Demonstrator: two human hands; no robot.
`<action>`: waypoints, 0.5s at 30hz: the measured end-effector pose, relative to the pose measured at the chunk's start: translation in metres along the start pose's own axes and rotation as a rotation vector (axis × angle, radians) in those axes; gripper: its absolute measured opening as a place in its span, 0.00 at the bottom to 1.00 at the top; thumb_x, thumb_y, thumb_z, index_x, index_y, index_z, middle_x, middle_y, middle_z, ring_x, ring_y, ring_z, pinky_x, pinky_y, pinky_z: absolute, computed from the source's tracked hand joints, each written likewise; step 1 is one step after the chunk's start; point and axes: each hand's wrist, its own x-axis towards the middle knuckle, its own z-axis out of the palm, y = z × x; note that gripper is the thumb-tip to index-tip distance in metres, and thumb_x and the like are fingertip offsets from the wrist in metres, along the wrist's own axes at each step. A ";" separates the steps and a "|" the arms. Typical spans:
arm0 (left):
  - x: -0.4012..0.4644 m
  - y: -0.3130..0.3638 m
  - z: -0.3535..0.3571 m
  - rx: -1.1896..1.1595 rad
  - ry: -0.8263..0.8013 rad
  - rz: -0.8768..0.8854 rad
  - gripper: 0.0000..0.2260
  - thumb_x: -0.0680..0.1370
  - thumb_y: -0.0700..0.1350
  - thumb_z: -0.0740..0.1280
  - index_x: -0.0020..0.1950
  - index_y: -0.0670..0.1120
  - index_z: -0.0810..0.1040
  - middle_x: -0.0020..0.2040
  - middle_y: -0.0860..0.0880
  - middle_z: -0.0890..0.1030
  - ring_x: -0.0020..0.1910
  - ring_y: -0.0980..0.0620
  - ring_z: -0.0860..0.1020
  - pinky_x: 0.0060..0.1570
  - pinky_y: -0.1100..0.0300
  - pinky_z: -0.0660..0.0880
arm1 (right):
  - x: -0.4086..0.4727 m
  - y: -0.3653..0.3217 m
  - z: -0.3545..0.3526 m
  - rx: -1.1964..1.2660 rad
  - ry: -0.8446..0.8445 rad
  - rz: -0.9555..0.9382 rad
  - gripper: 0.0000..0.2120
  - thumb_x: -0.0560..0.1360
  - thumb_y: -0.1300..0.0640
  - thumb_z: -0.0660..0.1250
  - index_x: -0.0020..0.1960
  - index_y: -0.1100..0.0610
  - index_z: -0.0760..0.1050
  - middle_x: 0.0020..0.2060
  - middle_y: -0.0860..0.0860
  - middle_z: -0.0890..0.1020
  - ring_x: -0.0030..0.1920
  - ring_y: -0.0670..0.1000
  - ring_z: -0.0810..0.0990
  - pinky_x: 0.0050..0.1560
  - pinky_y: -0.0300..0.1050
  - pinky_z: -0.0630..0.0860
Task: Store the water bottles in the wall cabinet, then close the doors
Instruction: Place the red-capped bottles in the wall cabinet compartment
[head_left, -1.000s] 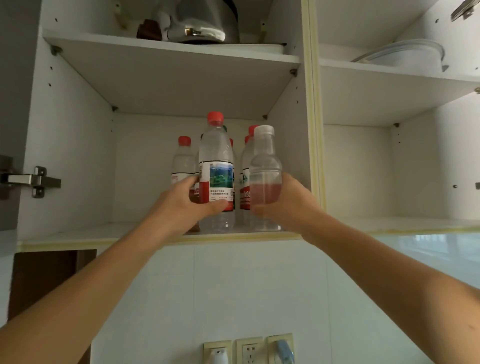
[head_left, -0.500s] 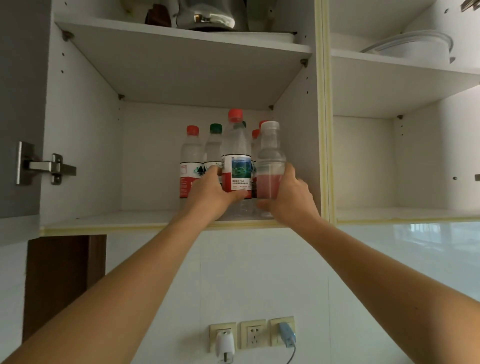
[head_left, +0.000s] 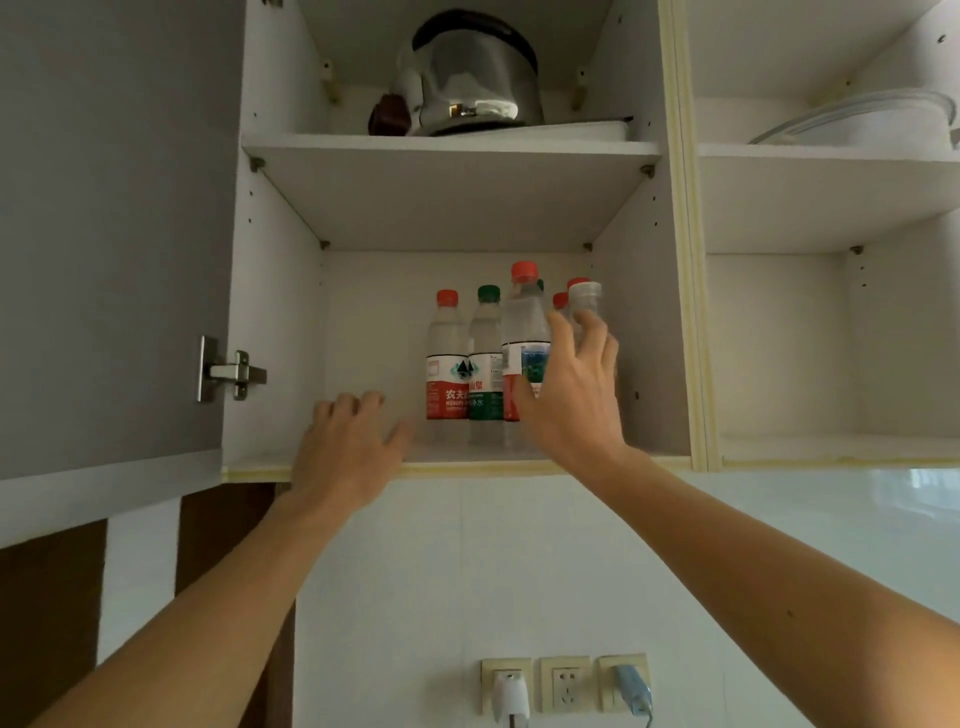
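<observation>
Several water bottles stand together on the lower shelf (head_left: 519, 453) of the open wall cabinet: a red-capped one (head_left: 446, 358), a green-capped one (head_left: 486, 364), a taller red-capped one (head_left: 524, 332) and a white-capped one (head_left: 585, 299), with more behind. My right hand (head_left: 571, 395) is spread with straight fingers in front of the tall and white-capped bottles, gripping nothing. My left hand (head_left: 348, 441) hovers with relaxed fingers at the shelf's front edge, left of the bottles, holding nothing. The grey left door (head_left: 109, 234) stands open.
A steel kettle (head_left: 472, 78) sits on the upper shelf. The right compartment holds a white lidded pot (head_left: 872, 119) up top; its lower shelf (head_left: 831, 447) shows nothing on it. A door hinge (head_left: 231, 371) sticks out at left. Wall sockets (head_left: 566, 683) with plugs sit below.
Both hands have let go of the bottles they held and drawn back. My left hand moved left to the shelf edge; my right hand opened in front of the bottles.
</observation>
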 end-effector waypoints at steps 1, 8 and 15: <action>0.001 -0.010 -0.003 0.031 -0.026 -0.019 0.26 0.82 0.63 0.55 0.76 0.49 0.65 0.72 0.43 0.70 0.71 0.42 0.64 0.64 0.45 0.69 | 0.001 -0.008 0.005 0.015 -0.002 -0.014 0.36 0.77 0.54 0.71 0.78 0.52 0.56 0.78 0.56 0.54 0.78 0.61 0.52 0.75 0.60 0.63; 0.007 -0.019 -0.002 0.020 -0.119 -0.023 0.33 0.80 0.69 0.52 0.79 0.53 0.57 0.76 0.44 0.65 0.74 0.42 0.61 0.65 0.43 0.68 | 0.003 -0.024 0.037 0.112 -0.040 0.186 0.42 0.76 0.59 0.71 0.80 0.54 0.49 0.77 0.59 0.55 0.74 0.62 0.59 0.68 0.61 0.72; 0.023 -0.012 -0.007 -0.151 -0.178 -0.089 0.39 0.78 0.69 0.60 0.81 0.50 0.52 0.78 0.42 0.57 0.77 0.40 0.55 0.70 0.41 0.63 | -0.009 -0.018 0.047 0.068 -0.030 0.226 0.41 0.76 0.68 0.65 0.80 0.53 0.46 0.76 0.57 0.57 0.72 0.61 0.61 0.62 0.60 0.73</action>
